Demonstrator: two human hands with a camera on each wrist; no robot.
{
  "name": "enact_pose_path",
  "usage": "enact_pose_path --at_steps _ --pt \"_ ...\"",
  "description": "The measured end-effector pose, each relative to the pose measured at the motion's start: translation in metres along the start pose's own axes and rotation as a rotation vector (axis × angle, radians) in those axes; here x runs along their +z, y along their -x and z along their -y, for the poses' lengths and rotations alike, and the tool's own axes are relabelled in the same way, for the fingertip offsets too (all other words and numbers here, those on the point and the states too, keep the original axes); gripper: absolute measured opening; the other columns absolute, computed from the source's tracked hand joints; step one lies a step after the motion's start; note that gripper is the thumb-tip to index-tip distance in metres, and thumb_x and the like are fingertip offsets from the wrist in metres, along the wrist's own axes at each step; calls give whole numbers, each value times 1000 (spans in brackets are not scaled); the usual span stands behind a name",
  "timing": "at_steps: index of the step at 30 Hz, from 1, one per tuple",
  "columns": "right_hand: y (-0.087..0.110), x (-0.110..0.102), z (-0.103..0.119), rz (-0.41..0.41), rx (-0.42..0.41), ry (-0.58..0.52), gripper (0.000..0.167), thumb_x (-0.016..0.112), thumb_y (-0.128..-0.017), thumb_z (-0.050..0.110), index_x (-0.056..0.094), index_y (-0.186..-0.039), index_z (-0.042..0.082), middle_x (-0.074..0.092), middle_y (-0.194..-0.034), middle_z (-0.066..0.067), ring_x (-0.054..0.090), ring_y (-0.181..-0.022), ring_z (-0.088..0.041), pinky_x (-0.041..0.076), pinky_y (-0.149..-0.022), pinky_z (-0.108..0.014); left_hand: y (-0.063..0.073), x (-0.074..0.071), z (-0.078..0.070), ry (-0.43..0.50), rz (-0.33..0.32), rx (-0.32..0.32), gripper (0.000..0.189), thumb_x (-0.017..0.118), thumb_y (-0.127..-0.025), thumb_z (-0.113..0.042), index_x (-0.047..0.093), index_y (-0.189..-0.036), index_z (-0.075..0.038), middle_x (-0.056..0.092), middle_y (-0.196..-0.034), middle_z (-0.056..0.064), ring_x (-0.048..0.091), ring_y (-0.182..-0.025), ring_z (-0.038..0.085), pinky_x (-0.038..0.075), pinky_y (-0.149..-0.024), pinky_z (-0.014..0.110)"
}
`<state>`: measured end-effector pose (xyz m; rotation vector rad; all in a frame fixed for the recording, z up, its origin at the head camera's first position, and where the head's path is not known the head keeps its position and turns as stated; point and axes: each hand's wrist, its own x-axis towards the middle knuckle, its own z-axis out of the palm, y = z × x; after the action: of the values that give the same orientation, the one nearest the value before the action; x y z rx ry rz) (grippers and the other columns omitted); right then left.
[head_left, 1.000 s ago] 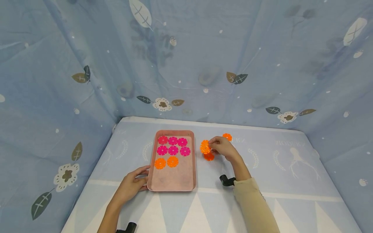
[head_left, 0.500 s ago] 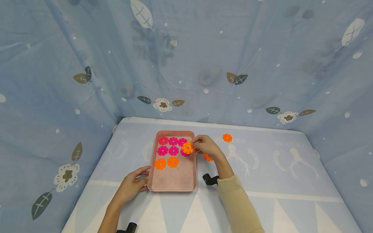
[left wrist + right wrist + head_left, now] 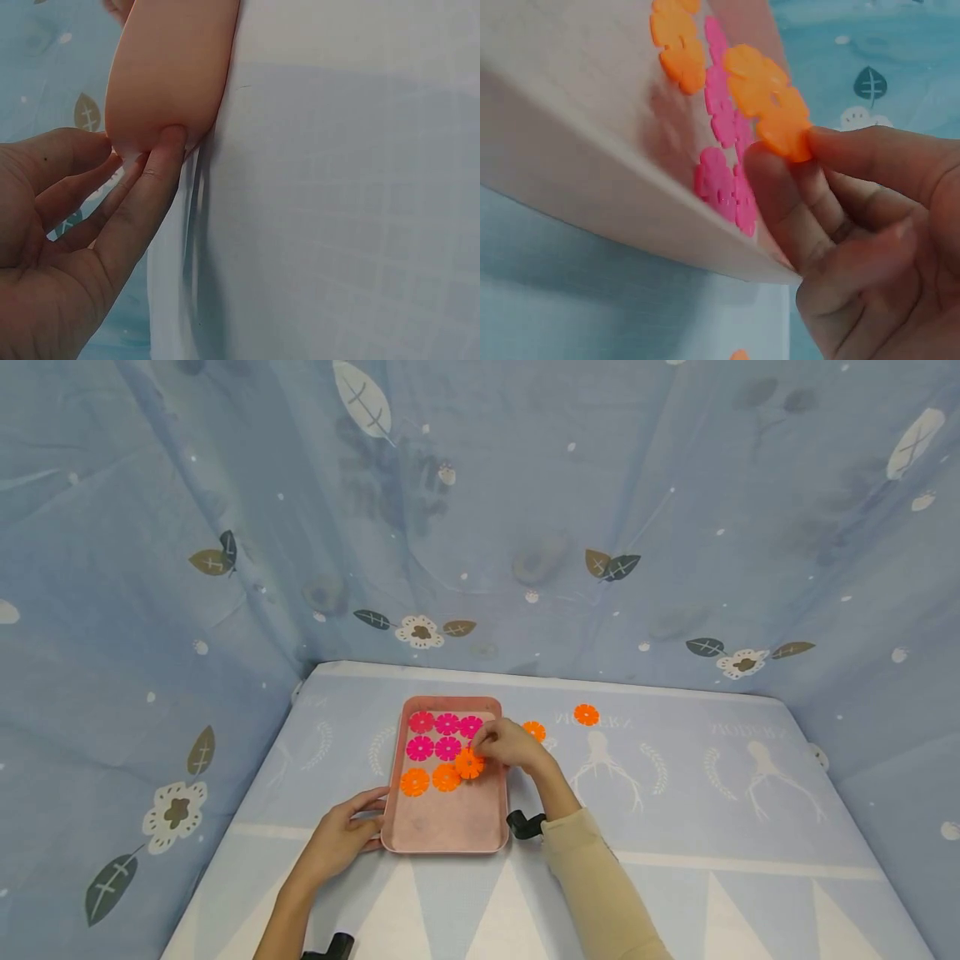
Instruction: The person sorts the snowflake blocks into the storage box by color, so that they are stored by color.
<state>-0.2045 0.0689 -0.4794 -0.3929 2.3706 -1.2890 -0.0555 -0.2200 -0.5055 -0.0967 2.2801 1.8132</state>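
Observation:
A pink tray holds red, magenta and orange flower-shaped discs in rows. Two orange flower-shaped discs lie in the third row. My right hand pinches another orange flower-shaped disc between thumb and finger, over the tray just right of that pair. In the right wrist view this pinched disc is tilted above the magenta discs. At the tray's left side, my left hand rests its fingertips against the outer wall; the left wrist view shows fairly straight fingers touching the tray corner.
Two loose orange discs lie on the table right of the tray, one near my right hand and another farther right. A patterned cloth covers the table. Blue curtains hang behind and at the sides.
My right hand has brought an orange disc from the loose ones on the right, leftward and then nearer, to over the tray's third row. My left hand stays at the tray's side.

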Motion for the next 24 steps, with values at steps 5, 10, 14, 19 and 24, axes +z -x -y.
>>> enact_pose_path --at_steps 5,10,14,19,24 --pt "-2 4 4 48 -67 260 12 62 -88 -1 70 -84 8 61 -74 0 48 -58 -14 41 -51 -22 0 1 0 -3 -7 -9 45 59 -98 2 53 -142 -2 58 -128 23 69 -102 30 61 -74 34" --pt "-1 6 9 76 -87 392 17 62 -87 -6 70 -82 8 61 -77 1 52 -63 -15 45 -57 -23 0 1 -1 5 -5 -6 45 59 -98 2 53 -142 -1 58 -128 24 68 -103 31 61 -74 35" --pt "1 7 10 41 -80 430 19 59 -87 -7 70 -83 8 60 -77 1 53 -65 -15 46 -59 -24 0 2 -2 2 -5 -9 45 58 -98 2 53 -142 -1 57 -129 24 68 -103 31 61 -75 35" --pt "6 2 14 -48 -78 412 13 61 -90 -2 69 -89 8 61 -77 1 55 -68 -16 49 -62 -27 1 2 -2 5 -10 -31 45 59 -98 1 54 -142 -3 58 -128 22 69 -102 30 61 -74 35" --pt "14 -8 15 -100 -92 321 10 60 -93 2 69 -95 5 64 -85 -1 58 -75 -17 53 -68 -31 1 1 -2 2 -3 -22 45 59 -98 1 53 -143 -2 57 -129 23 68 -102 30 61 -75 35"
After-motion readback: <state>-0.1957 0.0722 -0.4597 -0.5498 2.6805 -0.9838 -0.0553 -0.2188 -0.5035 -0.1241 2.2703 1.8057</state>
